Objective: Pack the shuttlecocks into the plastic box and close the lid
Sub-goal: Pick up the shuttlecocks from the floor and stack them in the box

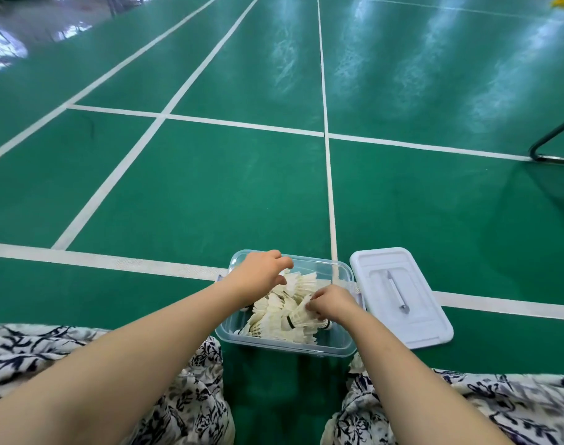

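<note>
A person sits on a green floor [177,187] with white lines, and a clear plastic box [283,344] stands on the floor between the knees. The box has no lid on it and holds a heap of white shuttlecocks [274,319] lying on their sides. The white lid [399,297] lies flat on the floor just beside the box, on the right, with its handle facing up. The left hand [258,273] is over the far left part of the box, with its fingers bent down onto the feathers. I cannot tell if its grip has hold of anything. The right hand [332,301] is over the right side of the box, and its grip pinches the feathers of a shuttlecock [301,317] on top of the heap. Cloth [49,348] with dark leaf shapes covers both legs at the bottom. A bent metal bar [550,149] stands on the floor far off to the right.
</note>
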The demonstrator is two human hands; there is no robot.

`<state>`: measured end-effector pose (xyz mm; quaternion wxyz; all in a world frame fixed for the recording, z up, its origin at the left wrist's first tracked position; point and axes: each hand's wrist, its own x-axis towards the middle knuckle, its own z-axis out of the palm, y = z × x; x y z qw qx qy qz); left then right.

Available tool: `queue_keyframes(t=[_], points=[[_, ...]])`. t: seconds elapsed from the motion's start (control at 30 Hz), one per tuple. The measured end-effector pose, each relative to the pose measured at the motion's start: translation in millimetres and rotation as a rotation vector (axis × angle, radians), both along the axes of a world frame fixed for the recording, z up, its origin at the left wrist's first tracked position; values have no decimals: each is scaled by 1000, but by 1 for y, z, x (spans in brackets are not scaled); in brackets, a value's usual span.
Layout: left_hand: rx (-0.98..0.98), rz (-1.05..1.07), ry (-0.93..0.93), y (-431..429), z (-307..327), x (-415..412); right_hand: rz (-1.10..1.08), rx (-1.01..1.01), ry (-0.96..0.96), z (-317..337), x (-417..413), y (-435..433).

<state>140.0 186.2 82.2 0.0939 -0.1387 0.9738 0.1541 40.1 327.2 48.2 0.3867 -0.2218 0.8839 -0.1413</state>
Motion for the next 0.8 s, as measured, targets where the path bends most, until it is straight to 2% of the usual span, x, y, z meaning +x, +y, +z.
queue_keyframes(t=[0.13, 0.23, 0.47, 0.67, 0.73, 0.8], points=[[7, 19, -17, -2, 1, 0, -68, -73, -153, -8, 4, 0], [26, 35, -44, -4, -2, 1, -15, -34, -198, -16, 11, 0], [-23, 15, -67, 1, -9, -3, 100, 10, -90, -31, 19, -4], [-35, -15, -88, 7, -9, -6, 284, 158, -41, -40, 22, 10], [-23, -20, -90, 8, -10, -8, 283, 154, -53, -38, 21, 11], [-14, -34, -94, 11, -11, -9, 205, 110, -160, -30, 13, 11]])
